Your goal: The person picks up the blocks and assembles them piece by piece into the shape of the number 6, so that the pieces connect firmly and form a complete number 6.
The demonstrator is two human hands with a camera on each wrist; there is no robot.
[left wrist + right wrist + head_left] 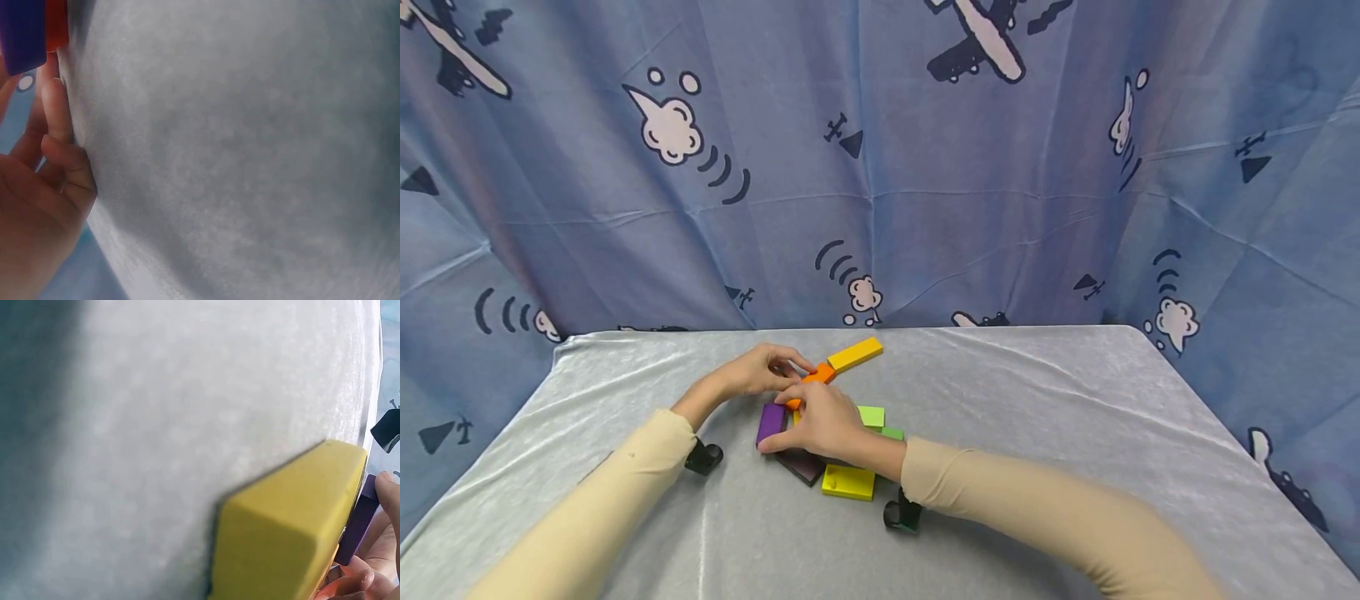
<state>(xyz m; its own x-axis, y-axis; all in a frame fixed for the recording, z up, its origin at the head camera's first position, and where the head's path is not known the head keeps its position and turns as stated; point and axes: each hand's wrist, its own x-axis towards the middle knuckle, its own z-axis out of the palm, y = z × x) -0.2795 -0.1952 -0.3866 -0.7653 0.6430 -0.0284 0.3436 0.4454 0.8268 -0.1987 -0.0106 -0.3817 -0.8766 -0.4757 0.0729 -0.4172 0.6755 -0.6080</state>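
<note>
My left hand (760, 371) is at the far left of a cluster of blocks, its thumb and index finger about an orange block (822, 373). Close beside it, my right hand (831, 421) pinches a purple block (771, 423), thumb at the near end and fingers toward the far end. The right wrist view also shows that thumb against the purple block (359, 528). In the left wrist view the purple block (22, 34) stands in front of an orange-red one (56, 25). My right hand hides the middle of the cluster.
A yellow-orange block (856, 354) lies at the far end. Light green (872, 417) and green (892, 433) blocks are right of my right hand. Nearer lie a dark brown block (802, 467) and a yellow block (848, 482). Grey cloth (1037, 400) covers the table; a blue curtain (880, 167) hangs behind.
</note>
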